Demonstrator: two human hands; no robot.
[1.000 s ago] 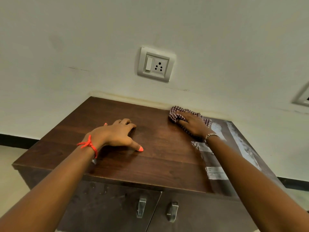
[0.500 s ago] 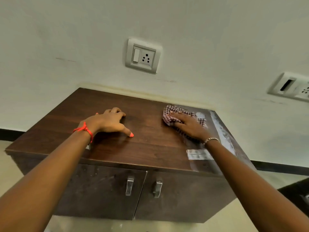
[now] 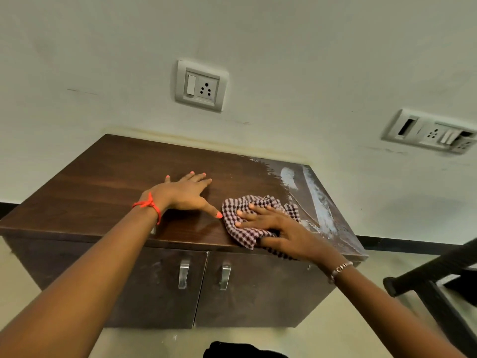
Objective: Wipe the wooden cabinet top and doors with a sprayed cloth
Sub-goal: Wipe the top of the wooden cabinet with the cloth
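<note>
While the left hand (image 3: 184, 193) is laid flat, fingers spread, on the cabinet top (image 3: 108, 182), the cloth (image 3: 247, 218) is pressed down under the right hand (image 3: 281, 228), fingers apart; 2 doors (image 3: 144, 288) are shut.

Right hand (image 3: 286, 228) with checked cloth (image 3: 247, 220): drawn from the back wall edge of the worktop (image 3: 108, 177) to its front edge, cloth corner now overhanging. Left hand (image 3: 185, 193): fingers spread flatter, thumb tip now just beside the cloth.
</note>
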